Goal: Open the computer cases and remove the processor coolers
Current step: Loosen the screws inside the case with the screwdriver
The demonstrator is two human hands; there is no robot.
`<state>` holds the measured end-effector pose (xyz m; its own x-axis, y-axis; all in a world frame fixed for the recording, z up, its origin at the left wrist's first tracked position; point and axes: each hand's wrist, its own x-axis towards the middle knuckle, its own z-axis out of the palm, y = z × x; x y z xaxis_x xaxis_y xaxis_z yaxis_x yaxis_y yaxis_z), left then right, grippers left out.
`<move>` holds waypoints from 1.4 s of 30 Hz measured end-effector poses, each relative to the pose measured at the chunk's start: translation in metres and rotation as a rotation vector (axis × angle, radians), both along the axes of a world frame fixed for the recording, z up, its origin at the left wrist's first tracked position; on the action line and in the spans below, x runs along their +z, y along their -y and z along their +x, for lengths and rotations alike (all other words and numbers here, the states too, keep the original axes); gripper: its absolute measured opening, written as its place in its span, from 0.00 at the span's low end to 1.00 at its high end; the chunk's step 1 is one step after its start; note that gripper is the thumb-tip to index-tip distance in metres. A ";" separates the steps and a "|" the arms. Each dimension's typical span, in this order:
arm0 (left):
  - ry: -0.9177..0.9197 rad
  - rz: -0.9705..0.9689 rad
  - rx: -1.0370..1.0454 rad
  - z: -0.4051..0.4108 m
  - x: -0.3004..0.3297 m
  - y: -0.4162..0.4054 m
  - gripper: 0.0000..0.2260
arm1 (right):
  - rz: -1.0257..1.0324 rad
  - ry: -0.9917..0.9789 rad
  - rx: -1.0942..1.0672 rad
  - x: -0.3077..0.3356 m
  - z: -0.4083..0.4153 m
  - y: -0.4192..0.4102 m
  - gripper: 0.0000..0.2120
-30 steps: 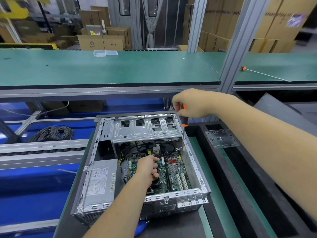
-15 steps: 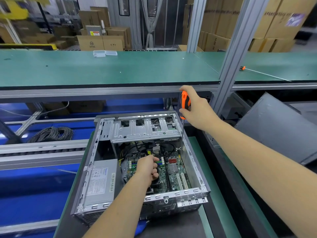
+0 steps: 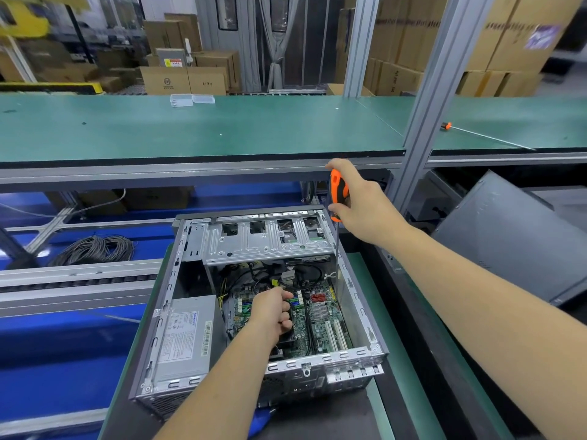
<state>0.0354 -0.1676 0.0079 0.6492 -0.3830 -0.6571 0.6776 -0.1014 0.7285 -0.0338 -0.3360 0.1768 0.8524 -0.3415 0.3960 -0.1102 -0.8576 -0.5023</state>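
An open grey computer case (image 3: pixel 355 306) lies on its side in front of me, its green motherboard (image 3: pixel 324 325) exposed. My left hand (image 3: pixel 273 312) reaches inside and grips the black processor cooler (image 3: pixel 287 339), mostly hidden under the fist. My right hand (image 3: pixel 365 201) holds an orange-and-black screwdriver (image 3: pixel 338 192) upright above the case's far right corner. Its long shaft runs down along the inside of the right wall.
A silver power supply (image 3: pixel 184 338) fills the case's left side, a drive cage (image 3: pixel 263 239) its far end. A grey side panel (image 3: pixel 521 236) leans at the right. On the green shelf (image 3: pixel 222 128) above lie a second screwdriver (image 3: pixel 482 138) and a clear box (image 3: pixel 190 99). A cable coil (image 3: pixel 95 249) lies left.
My right hand has lifted the screwdriver and turned it upright beside the case's right wall. The view of the side panel at the right opened up. My left hand stayed on the cooler.
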 end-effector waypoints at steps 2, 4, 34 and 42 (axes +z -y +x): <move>0.000 -0.002 -0.001 0.000 0.001 0.000 0.09 | -0.028 -0.012 0.008 -0.006 -0.001 -0.003 0.30; 0.000 0.000 -0.002 0.000 0.001 -0.001 0.09 | -0.030 -0.017 0.006 -0.009 -0.001 -0.004 0.30; -0.007 -0.004 -0.004 0.000 0.000 -0.001 0.08 | -0.032 0.031 0.008 -0.009 0.000 0.002 0.30; -0.005 0.012 -0.003 -0.002 0.002 -0.001 0.09 | -0.014 0.034 -0.017 -0.010 -0.001 0.011 0.30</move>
<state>0.0339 -0.1669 0.0102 0.6447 -0.3774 -0.6648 0.6808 -0.1122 0.7238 -0.0345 -0.3466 0.1664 0.8324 -0.3497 0.4298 -0.1075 -0.8628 -0.4939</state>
